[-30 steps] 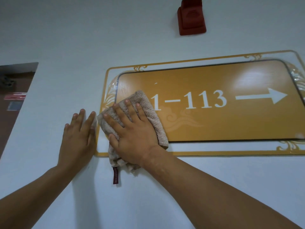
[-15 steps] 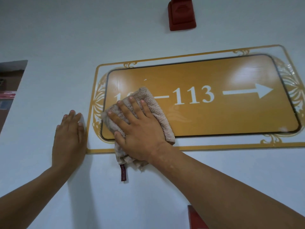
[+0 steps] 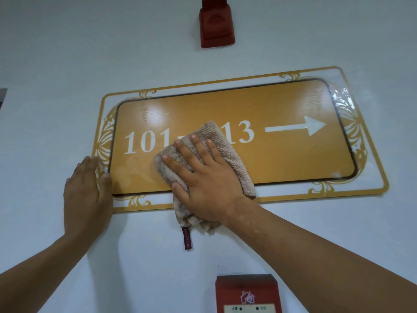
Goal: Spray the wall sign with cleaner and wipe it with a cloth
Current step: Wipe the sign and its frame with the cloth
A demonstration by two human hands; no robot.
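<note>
While the right hand (image 3: pixel 209 177) lies flat with fingers spread and straight, it presses a beige terry cloth (image 3: pixel 228 152) against the lower middle of the wall sign (image 3: pixel 282 152). The cloth covers the dash and the first digits of the second number; "101" shows to its left, "13" and a white arrow (image 3: pixel 297 127) to its right. The lower part of the cloth hangs below the sign's bottom edge, and a dark red fabric tag (image 3: pixel 187 238) dangles from it against the wall (image 3: pixel 67 53).

The sign is an orange panel with a dark rounded outline, mounted on a clear backing plate (image 3: pixel 372 177) printed with a gold border and scrollwork. It sits tilted in the view, with the right end higher.

The left hand (image 3: pixel 86 195) lies flat and open, fingers straight, on the wall at the sign's lower left corner. Its fingertips overlap the backing plate's left border.

A red wall-mounted device (image 3: pixel 216 23) sits above the sign. A red fire alarm call point (image 3: pixel 248 294) sits below it, at the bottom edge of the view.
</note>
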